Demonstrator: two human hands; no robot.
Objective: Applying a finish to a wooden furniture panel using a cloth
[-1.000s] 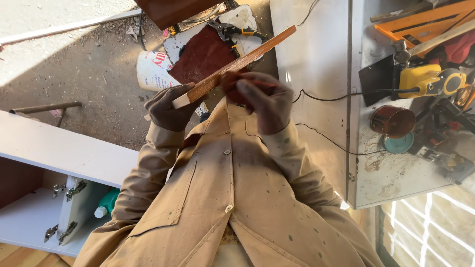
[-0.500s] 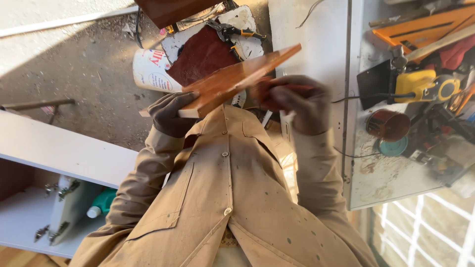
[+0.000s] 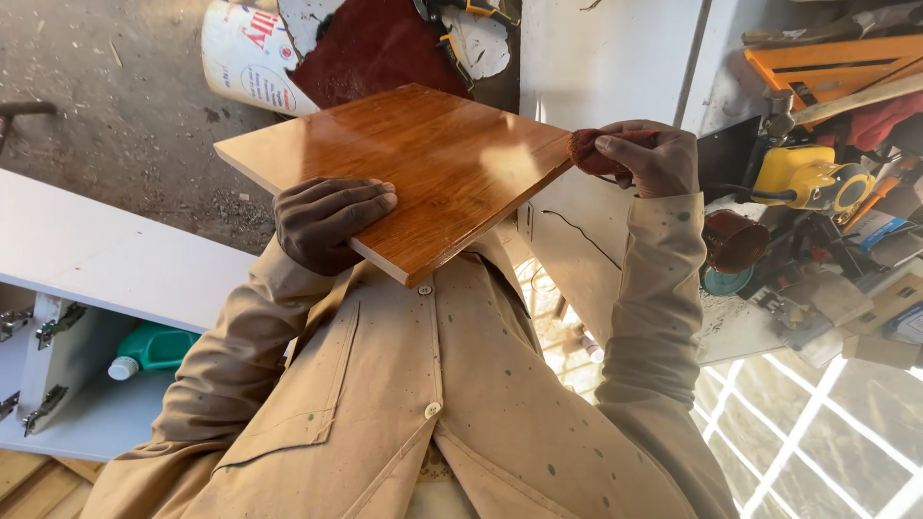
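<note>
Here the glossy wooden board (image 3: 413,168) lies between left hand (image 3: 327,221) and right hand (image 3: 649,159).

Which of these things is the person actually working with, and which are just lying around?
In hand:
- glossy wooden board, held by the left hand
- reddish cloth pad, pinched in the right hand at the board's edge

Lying about:
- white bucket
- yellow power sander
- green bottle
- orange square
</note>
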